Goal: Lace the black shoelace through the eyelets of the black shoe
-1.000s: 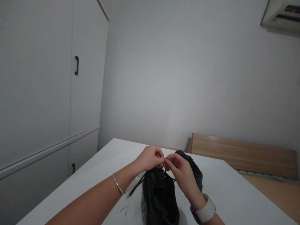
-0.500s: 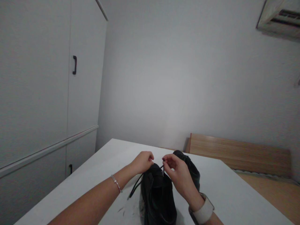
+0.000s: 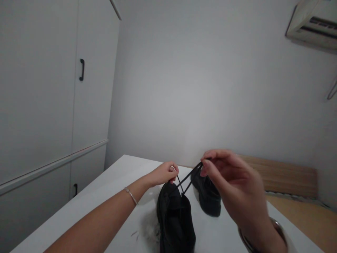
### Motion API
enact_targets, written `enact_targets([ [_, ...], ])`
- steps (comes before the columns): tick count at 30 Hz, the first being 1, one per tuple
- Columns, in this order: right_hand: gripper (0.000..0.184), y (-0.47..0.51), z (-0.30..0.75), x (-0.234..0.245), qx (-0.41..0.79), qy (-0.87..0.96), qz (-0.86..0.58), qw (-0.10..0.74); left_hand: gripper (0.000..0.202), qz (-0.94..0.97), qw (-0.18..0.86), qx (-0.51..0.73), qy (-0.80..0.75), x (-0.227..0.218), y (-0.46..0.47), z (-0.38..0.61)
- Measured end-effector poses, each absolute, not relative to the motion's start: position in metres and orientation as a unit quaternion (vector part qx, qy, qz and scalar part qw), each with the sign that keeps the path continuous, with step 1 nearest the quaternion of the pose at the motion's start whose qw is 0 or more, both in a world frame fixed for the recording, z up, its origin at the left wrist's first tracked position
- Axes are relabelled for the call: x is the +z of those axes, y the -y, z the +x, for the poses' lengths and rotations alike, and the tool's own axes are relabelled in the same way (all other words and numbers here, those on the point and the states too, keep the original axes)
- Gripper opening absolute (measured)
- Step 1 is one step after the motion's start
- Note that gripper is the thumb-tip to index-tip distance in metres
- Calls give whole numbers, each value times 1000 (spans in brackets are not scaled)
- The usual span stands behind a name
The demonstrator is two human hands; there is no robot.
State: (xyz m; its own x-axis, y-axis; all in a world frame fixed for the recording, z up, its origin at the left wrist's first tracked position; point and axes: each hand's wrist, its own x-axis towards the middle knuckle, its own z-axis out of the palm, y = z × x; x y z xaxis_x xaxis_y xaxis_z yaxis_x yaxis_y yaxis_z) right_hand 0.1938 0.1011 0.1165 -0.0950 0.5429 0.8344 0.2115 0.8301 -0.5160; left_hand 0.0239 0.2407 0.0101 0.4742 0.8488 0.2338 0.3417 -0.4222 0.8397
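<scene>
A black shoe (image 3: 175,221) lies on the white table (image 3: 105,196), toe pointing away from me. A second black shoe (image 3: 207,195) stands just behind it to the right. My right hand (image 3: 231,186) is raised toward the camera and pinches a black shoelace (image 3: 188,177) that runs taut down to the near shoe. My left hand (image 3: 164,173) sits at the near shoe's top, fingers closed on the lace there. A thin bracelet circles my left wrist.
A tall white wardrobe (image 3: 52,91) with black handles stands along the left. A wooden board (image 3: 289,179) leans low against the far wall behind the table. An air conditioner (image 3: 313,24) hangs at the top right. Dark scuff marks (image 3: 137,233) mark the tabletop near the shoe.
My right hand has lifted up and toward me, drawing the lace out taut. My left hand stayed at the shoe's top. The rear shoe is more exposed.
</scene>
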Motion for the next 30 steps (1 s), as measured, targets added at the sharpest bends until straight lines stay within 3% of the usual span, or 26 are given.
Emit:
enact_targets([
  [3, 8, -83, 187, 141, 74, 706, -221, 668, 43, 783, 411, 314, -345, 3, -230, 27],
  [9, 9, -93, 174, 159, 24, 666, -189, 721, 107, 770, 477, 310, -291, -22, -205, 14],
  [11, 9, -102, 168, 161, 44, 663, -174, 727, 101, 777, 464, 314, -287, -27, -197, 14],
  [18, 15, -96, 140, 163, 59, 671, -117, 730, 47, 798, 354, 363, -326, -30, -185, 32],
  [23, 18, -85, 138, 165, 34, 663, -107, 740, 40, 801, 359, 361, -314, -30, -191, 28],
  [27, 15, -96, 150, 166, 19, 658, -133, 741, 65, 774, 328, 427, -334, -21, -185, 25],
  [28, 14, -99, 153, 167, 17, 658, -141, 740, 63, 755, 300, 472, -343, -14, -180, 26],
  [30, 12, -102, 155, 167, 20, 659, -156, 735, 38, 709, 204, 582, -342, 8, -167, 28],
])
